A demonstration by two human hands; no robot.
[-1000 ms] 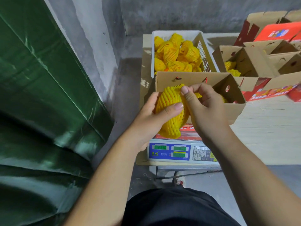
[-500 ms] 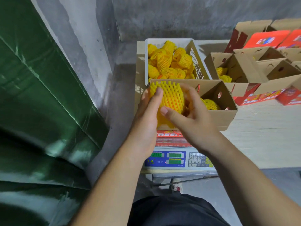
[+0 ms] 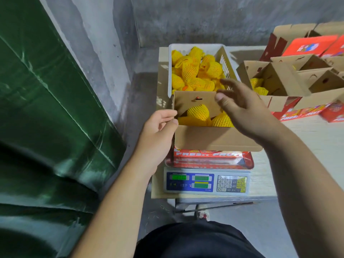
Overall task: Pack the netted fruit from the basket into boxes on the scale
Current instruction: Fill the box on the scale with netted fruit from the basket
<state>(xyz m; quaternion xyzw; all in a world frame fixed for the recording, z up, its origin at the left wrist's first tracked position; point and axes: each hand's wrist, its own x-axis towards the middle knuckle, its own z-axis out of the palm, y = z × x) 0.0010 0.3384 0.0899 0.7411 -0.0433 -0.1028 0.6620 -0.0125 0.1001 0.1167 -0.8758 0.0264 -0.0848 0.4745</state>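
Note:
An open cardboard box [image 3: 214,138] stands on the electronic scale [image 3: 206,183]. Inside it lie yellow netted fruits [image 3: 198,112]. Behind the box, a white plastic basket [image 3: 197,46] holds several more netted fruits [image 3: 191,71]. My left hand [image 3: 158,131] is at the box's left wall, thumb and fingers curled at its top edge. Over the box's right side hovers my right hand [image 3: 240,107], fingers loosely spread and holding nothing.
To the right on the pale table [image 3: 307,146] stand other open cartons [image 3: 275,79], one holding netted fruit, and red printed boxes [image 3: 309,47]. A green tarpaulin [image 3: 46,127] fills the left. Grey concrete wall rises behind.
The netted fruit that both hands held is now lying in the box. My right hand has lifted away toward the basket, and my left hand has dropped to the box's left edge.

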